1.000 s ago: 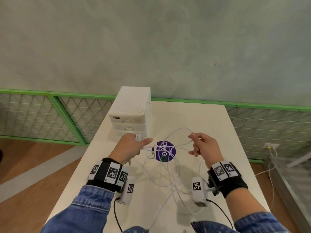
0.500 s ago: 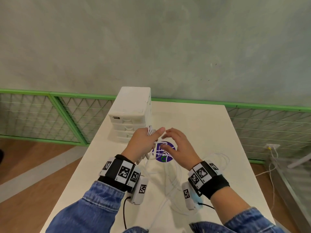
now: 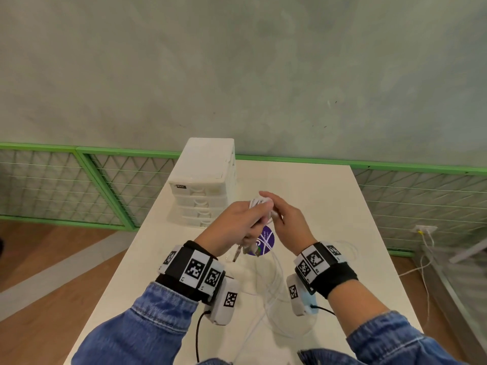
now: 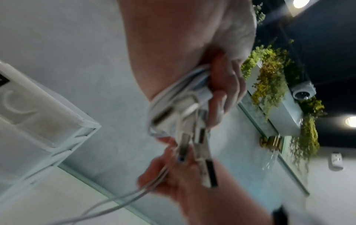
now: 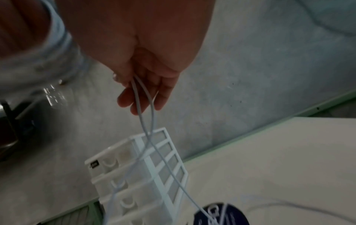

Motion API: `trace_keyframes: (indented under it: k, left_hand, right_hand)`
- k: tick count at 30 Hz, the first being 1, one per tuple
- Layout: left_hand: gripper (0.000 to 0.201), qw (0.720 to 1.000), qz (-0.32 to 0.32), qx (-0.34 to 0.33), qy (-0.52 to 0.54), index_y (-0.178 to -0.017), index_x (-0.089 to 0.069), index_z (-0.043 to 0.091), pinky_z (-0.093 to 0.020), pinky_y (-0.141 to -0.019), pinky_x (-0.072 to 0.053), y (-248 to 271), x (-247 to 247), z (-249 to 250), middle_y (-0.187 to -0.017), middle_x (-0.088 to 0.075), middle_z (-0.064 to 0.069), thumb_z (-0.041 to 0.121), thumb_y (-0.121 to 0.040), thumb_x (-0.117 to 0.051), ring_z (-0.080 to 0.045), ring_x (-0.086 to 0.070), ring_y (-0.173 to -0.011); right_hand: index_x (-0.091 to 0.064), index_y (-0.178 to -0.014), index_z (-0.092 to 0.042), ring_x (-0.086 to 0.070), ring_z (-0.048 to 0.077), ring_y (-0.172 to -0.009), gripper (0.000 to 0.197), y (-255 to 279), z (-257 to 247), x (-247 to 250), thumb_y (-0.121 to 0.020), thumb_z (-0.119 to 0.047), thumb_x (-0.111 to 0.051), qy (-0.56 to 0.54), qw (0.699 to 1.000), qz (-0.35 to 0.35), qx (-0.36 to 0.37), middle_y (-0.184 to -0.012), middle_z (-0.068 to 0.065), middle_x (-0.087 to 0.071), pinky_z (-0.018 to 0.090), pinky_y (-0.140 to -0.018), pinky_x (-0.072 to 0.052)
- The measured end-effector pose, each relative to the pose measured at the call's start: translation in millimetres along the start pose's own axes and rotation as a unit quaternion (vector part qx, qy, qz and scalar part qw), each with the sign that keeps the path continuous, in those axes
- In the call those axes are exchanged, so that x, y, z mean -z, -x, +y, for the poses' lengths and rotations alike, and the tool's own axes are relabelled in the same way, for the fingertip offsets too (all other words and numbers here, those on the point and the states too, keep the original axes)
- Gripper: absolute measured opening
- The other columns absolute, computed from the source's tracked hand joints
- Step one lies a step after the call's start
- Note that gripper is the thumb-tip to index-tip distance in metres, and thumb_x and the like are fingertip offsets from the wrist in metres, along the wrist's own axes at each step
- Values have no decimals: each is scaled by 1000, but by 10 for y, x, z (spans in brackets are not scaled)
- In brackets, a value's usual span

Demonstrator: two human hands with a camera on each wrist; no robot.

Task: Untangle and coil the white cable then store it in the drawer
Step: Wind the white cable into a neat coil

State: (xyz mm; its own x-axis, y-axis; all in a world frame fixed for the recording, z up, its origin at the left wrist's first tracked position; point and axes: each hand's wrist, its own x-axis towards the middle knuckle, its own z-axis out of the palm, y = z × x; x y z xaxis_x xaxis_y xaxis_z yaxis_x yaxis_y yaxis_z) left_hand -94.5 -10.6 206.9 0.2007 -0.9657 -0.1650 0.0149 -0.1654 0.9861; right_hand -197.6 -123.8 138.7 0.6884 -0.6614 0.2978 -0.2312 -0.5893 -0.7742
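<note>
The white cable [image 3: 257,202] is partly gathered into loops that my left hand [image 3: 250,216] grips above the table; its plugs [image 3: 241,252] dangle below that fist. My right hand [image 3: 274,206] meets the left at the top of the bundle and pinches a strand. The left wrist view shows my left hand's fingers [image 4: 221,91] curled round the loops [image 4: 173,105], plugs [image 4: 204,159] hanging down. In the right wrist view, two strands [image 5: 146,115] run from my right hand's fingers [image 5: 154,94] down toward the table. The white drawer unit [image 3: 203,185] stands just left of the hands, drawers closed.
Loose cable loops [image 3: 276,291] trail over the white table [image 3: 342,206] toward me, crossing a purple round sticker [image 3: 266,241]. Green mesh fencing [image 3: 79,185] runs behind the table, with wooden floor at the left and another wire at a wall socket [image 3: 424,230] far right.
My right hand swung in from the right and joined the left at the bundle. Both hands rose and shifted right, and more cable is gathered in the left.
</note>
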Motion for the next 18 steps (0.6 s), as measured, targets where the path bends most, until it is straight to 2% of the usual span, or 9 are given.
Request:
trace_keyframes:
  k: [1,3,6,7,9,10,13,15,18]
  left_hand:
    - [37,999,0,-12,37,-66,-44,13,-21,-40,-15,-3,5,52,-41,-25,4,37,-94,-48,-11,-16,-36]
    - [37,994,0,-37,98,-69,-45,12,-25,-41,-15,-24,5,139,-40,-26,5,42,-90,-46,-10,-18,-34]
    - [40,979,-4,-66,191,-72,-48,11,-22,-40,-20,-82,-12,184,-38,-28,5,46,-91,-39,-9,-21,-31]
    - [43,971,-7,-70,229,-73,-49,11,-22,-39,-22,-105,-17,191,-38,-30,5,46,-94,-34,-9,-22,-30]
    - [47,952,-14,-84,294,-73,-50,10,-22,-39,-23,-146,-8,222,-38,-32,3,43,-97,-27,-9,-24,-30]
    - [46,945,-11,-94,313,-73,-50,10,-23,-41,-22,-164,6,243,-39,-32,3,41,-98,-26,-9,-25,-31]
    - [42,933,25,-135,331,-78,-50,11,-24,-47,-26,-204,62,311,-44,-36,4,36,-100,-25,-10,-29,-35]
    - [40,924,63,-164,339,-83,-51,12,-24,-50,-32,-234,120,331,-49,-39,4,35,-101,-25,-11,-34,-40]
    - [33,915,140,-200,322,-89,-48,14,-24,-54,-37,-295,238,337,-54,-47,5,35,-102,-26,-11,-42,-45]
  right_hand:
    - [-56,-120,-16,-62,19,-79,35,14,19,-31,-92,-1,-42,7,1000,-11,-20,-88,2,-68,29,-77,-49]
    - [-55,-107,-18,-59,16,-66,20,76,38,-104,-96,-10,-40,-4,999,-24,-43,-75,-2,-65,33,-68,-46]
    - [-52,-116,-17,-64,24,-79,24,130,28,-229,-94,-10,-45,-51,996,-34,-66,-90,11,-69,36,-73,-49]
    - [-52,-114,-13,-64,24,-78,23,129,29,-262,-93,-8,-44,-63,994,-45,-78,-89,12,-68,32,-72,-49]
    - [-52,-98,-7,-56,10,-63,13,147,11,-310,-94,-5,-40,-62,991,-63,-96,-71,-3,-61,13,-58,-42]
    - [-53,-95,-8,-52,3,-60,15,167,11,-331,-95,-6,-38,-68,991,-64,-99,-66,-9,-56,10,-58,-39]
    - [-57,-102,-19,-53,1,-61,23,273,78,-380,-95,-7,-38,-123,985,-69,-99,-66,-7,-58,12,-66,-42]
    - [-56,-102,-25,-51,2,-59,27,333,133,-408,-95,-6,-38,-130,982,-84,-111,-67,-2,-56,12,-64,-43]
    - [-57,-111,-20,-47,-2,-54,28,404,115,-413,-96,-7,-37,-119,976,-129,-125,-64,-3,-50,8,-62,-41]
